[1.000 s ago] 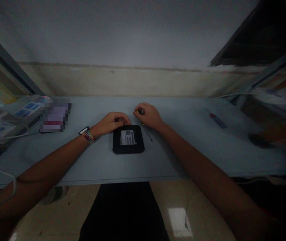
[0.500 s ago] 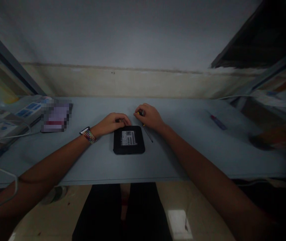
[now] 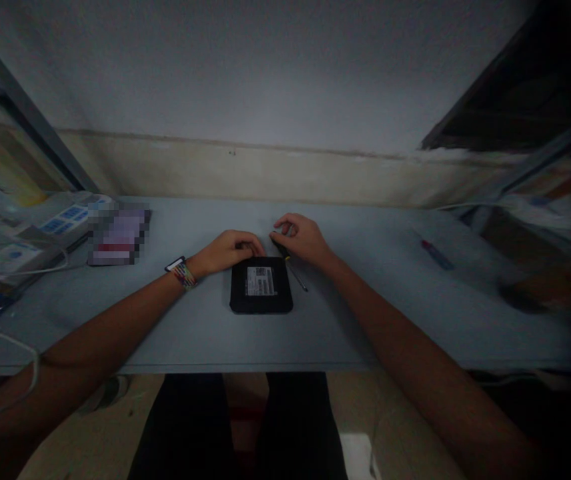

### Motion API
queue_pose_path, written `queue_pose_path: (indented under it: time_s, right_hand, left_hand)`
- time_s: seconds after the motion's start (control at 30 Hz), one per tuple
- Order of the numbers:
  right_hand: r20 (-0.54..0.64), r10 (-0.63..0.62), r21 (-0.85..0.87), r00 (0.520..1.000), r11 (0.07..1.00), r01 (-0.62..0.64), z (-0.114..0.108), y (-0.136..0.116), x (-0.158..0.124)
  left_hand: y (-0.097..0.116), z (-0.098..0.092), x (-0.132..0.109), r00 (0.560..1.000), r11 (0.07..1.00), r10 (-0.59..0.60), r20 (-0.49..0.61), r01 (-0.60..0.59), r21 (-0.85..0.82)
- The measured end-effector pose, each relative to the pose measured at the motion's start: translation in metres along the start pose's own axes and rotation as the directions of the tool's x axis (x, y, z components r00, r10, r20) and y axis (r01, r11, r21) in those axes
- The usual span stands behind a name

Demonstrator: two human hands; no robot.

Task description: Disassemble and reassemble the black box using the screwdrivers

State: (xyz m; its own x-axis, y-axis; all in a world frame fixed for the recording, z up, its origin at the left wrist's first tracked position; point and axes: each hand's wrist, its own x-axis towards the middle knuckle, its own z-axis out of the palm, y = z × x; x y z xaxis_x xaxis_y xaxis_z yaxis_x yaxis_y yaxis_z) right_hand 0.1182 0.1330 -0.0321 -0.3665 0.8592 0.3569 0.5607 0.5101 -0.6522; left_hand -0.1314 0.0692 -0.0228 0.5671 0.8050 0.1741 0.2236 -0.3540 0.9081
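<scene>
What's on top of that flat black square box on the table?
A white label lies on the flat black square box. The left hand rests on its far edge, hiding whatever is beneath the fingers.

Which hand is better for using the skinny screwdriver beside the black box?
Probably the right hand: the screwdriver lies right at its fingers, right of the black box. The left hand rests on the box's far edge.

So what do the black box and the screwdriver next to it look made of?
Black box: probably moulded plastic with a matte finish, going by its rounded corners and even, dull surface. It carries a white label that looks like paper. Screwdriver: the thin, dark, straight shaft is likely metal. The handle is too dim to judge.
</scene>
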Motion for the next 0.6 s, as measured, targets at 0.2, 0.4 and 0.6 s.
queue_pose_path:
  time_s: [0.2,0.4,0.6]
  right_hand:
    - [0.042,0.023,-0.073,0.999,0.997,-0.02,0.001,-0.006,-0.005]
    - [0.066,0.028,-0.191,0.997,0.981,-0.015,-0.001,-0.015,-0.007]
    - [0.152,0.012,-0.272,0.988,0.962,0.03,-0.006,-0.02,-0.009]
  left_hand:
    - [-0.004,-0.009,-0.001,0.992,0.993,0.051,-0.119,-0.037,0.112]
    - [-0.005,-0.023,-0.006,0.926,0.851,0.055,-0.374,0.153,0.503]
    - [-0.011,-0.03,-0.01,0.836,0.66,0.0,-0.548,0.412,0.628]
